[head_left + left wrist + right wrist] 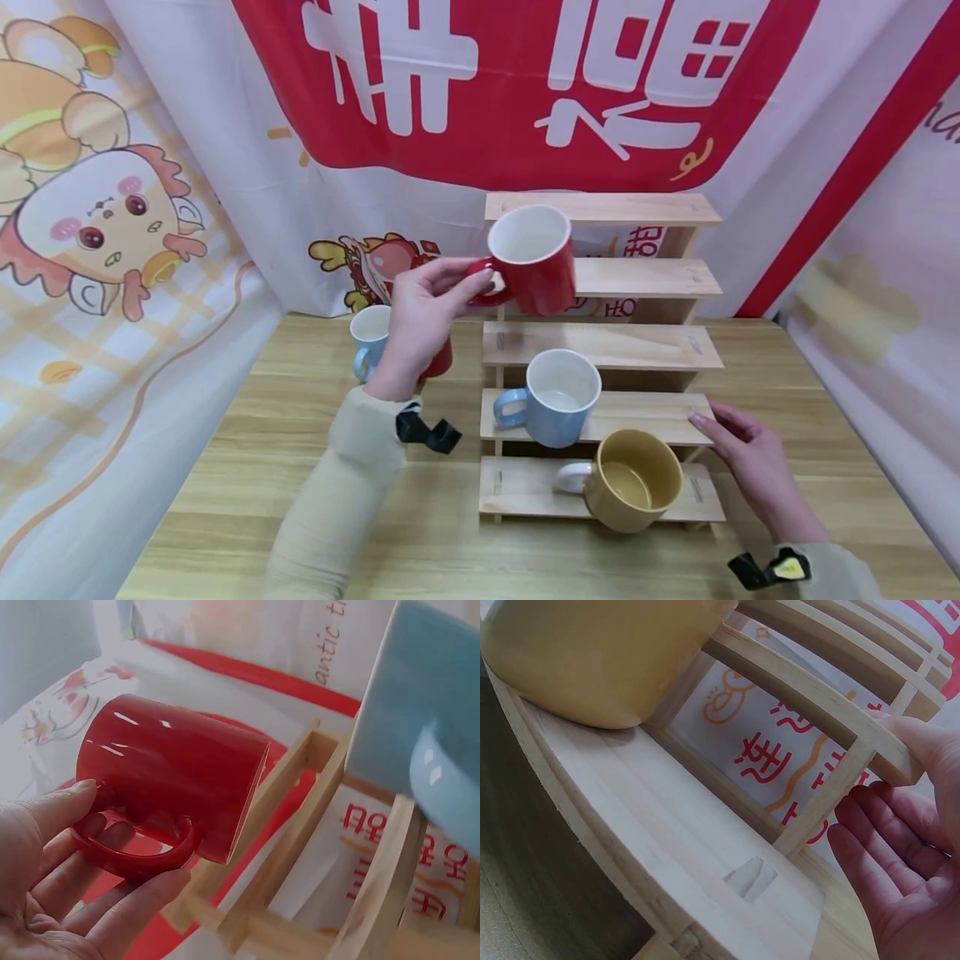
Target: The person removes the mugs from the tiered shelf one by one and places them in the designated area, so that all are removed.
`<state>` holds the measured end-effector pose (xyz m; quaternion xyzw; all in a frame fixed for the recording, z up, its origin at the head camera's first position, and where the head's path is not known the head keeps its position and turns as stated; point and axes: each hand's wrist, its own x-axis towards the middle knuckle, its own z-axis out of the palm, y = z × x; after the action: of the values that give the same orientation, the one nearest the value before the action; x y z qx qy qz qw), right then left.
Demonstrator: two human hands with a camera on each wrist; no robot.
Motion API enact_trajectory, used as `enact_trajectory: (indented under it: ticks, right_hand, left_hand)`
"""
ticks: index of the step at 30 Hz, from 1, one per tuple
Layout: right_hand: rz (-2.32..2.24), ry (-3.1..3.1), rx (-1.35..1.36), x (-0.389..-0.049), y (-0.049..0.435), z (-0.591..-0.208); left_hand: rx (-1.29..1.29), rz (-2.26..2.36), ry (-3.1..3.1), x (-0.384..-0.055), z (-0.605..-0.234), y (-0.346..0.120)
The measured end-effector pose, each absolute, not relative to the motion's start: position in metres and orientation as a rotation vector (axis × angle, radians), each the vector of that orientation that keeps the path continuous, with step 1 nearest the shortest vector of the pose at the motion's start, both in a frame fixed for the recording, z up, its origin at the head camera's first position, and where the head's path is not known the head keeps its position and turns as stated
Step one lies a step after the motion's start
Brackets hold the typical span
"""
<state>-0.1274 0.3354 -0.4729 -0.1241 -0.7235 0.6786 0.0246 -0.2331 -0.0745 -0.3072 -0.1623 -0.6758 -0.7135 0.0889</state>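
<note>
My left hand (422, 312) holds a red mug (546, 282) by its handle, thumb and fingers around it. The mug has a white inside and is raised in front of the upper steps of a wooden tiered rack (592, 343). At the rack's right side, my right hand (752, 457) grips the end of the second step from the bottom, thumb on top and fingers below. On that step stands a light blue mug (557, 421), handle to the left. A yellow mug (626, 500) with a white handle sits on the lowest step.
Behind my left wrist, another blue mug (369, 329) and a partly hidden red mug (439, 360) stand on the wooden table (247, 467). Printed cloth (420, 179) hangs behind the rack and at both sides.
</note>
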Motion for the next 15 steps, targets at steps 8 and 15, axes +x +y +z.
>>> enact_trajectory:
  ticks: [8, 15]
  right_hand:
    - [2.1, -2.237, -0.348, -0.128, 0.337, -0.473]
    - [2.087, -2.248, -0.363, -0.128, 0.336, -0.473]
  left_hand:
    - [-0.306, -2.084, -1.974, -0.231, -0.319, -0.109]
    - [-0.231, -2.095, -1.89, -0.221, -0.331, -0.138]
